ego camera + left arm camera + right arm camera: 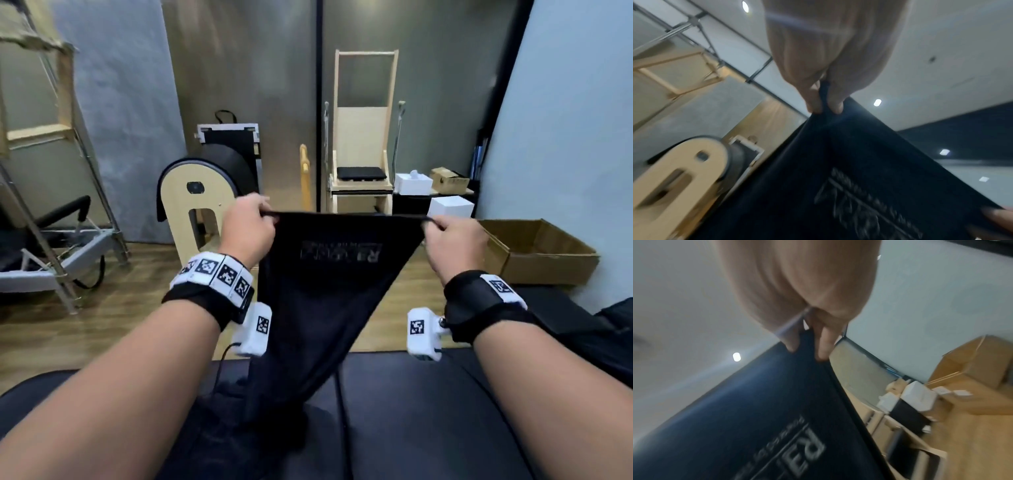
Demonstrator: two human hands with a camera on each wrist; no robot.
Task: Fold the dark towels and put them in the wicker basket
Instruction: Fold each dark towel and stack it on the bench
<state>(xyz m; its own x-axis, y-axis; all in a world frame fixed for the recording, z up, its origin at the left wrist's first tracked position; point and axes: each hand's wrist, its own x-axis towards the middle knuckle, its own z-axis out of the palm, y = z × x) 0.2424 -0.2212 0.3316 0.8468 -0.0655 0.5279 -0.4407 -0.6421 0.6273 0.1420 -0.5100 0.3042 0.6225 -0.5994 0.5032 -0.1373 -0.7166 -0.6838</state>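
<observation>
A dark towel [322,294] with a grey printed logo hangs stretched between my two hands in the head view, its lower end drooping onto the black padded bench [411,411]. My left hand [265,215] pinches the towel's top left corner. My right hand [432,222] pinches the top right corner. In the left wrist view thumb and finger of the left hand [825,107] nip the towel [838,178] at its corner. In the right wrist view the right hand [807,352] pinches the towel [748,410] the same way. No wicker basket is in view.
An open cardboard box [534,250] stands on the floor at the right. White boxes [448,207] sit beyond it. A wooden arched barrel [195,205] and a wooden chair frame [363,137] stand ahead. Metal-framed equipment [51,246] is at the left. Dark cloth [613,318] lies at the right.
</observation>
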